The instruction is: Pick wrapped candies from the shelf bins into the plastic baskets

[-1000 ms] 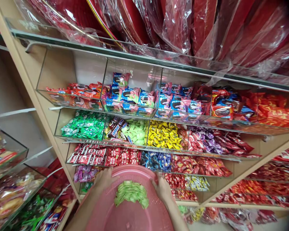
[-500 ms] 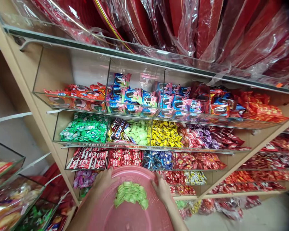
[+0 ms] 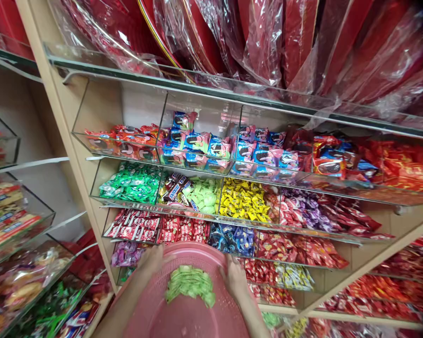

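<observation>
A pink plastic basket with a perforated side is held low in front of me, tilted so I look into it. On its inside lies a small heap of light green wrapped candies. My left hand grips the rim on the left, and my right hand grips it on the right, thumb over the edge. The fingers under the rim are hidden. Just beyond the basket is a shelf bin with similar light green candies, beside Snickers bars and yellow-wrapped candies.
Clear-fronted shelf bins hold green packets, blue-pink cookie packs and red-white packets. Large red items in plastic wrap fill the top shelf. A wooden upright divides off more bins of packaged snacks at left.
My view has shifted so the shelves appear slightly farther right and the left-hand shelving shows more. Both hands still hold the basket, its candies lying in about the same spot.
</observation>
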Tool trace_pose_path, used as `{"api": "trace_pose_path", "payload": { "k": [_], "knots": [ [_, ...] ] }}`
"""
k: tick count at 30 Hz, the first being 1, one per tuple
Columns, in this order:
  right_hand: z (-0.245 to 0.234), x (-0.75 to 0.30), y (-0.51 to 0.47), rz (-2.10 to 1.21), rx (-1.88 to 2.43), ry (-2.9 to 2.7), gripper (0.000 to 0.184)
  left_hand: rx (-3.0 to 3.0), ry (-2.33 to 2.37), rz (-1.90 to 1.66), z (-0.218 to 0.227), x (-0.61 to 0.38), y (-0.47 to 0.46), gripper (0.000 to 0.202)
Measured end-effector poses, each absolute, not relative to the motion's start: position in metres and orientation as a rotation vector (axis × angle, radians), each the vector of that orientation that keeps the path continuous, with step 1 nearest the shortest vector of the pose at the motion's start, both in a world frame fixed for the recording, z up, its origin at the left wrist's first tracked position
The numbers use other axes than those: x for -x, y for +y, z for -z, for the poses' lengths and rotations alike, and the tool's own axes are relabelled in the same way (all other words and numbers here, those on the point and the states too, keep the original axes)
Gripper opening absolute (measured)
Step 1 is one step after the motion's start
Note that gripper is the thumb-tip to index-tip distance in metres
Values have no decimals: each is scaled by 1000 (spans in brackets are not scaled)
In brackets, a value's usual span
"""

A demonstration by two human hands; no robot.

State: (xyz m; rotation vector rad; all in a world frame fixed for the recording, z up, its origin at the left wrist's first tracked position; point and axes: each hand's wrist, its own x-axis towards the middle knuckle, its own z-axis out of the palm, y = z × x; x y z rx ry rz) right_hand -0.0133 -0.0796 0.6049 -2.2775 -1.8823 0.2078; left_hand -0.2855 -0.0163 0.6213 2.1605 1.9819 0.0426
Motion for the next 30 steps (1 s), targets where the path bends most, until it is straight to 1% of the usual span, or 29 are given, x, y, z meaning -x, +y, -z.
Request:
{"api": "trace_pose_path", "payload": {
  "k": [3, 5, 10, 13, 16, 19, 22, 25, 27, 30],
  "knots": [
    [-613, 15, -80, -106, 2244, -1872, 37, -2140, 2007, -57, -622, 284, -16, 68],
    [-630, 17, -78, -30, 2098, -1853, 34, -2128, 2014, -83, -622, 283, -15, 69],
    [-707, 27, -64, 1, 1396, -1907, 30, -2094, 2005, -109, -618, 285, -12, 70],
    [-756, 40, -45, 59, 1226, -2025, 27, -2094, 1998, -85, -616, 285, -10, 69],
    [-789, 58, -17, 142, 1320, -2169, 25, -2100, 1996, -77, -613, 286, -9, 67],
    [-805, 77, 12, 209, 1500, -2250, 22, -2099, 1999, -70, -612, 286, -8, 65],
    [-810, 90, 37, 294, 1704, -2235, 25, -2106, 1999, -72, -611, 286, -7, 65],
    [-810, 95, 51, 254, 1923, -2202, 32, -2122, 1998, -63, -610, 286, -7, 64],
    [-810, 95, 55, 211, 1986, -2225, 30, -2128, 2000, -56, -611, 286, -7, 64],
    [-809, 93, 53, 210, 1961, -2286, 28, -2125, 2002, -53, -613, 285, -9, 64]
  ]
}}
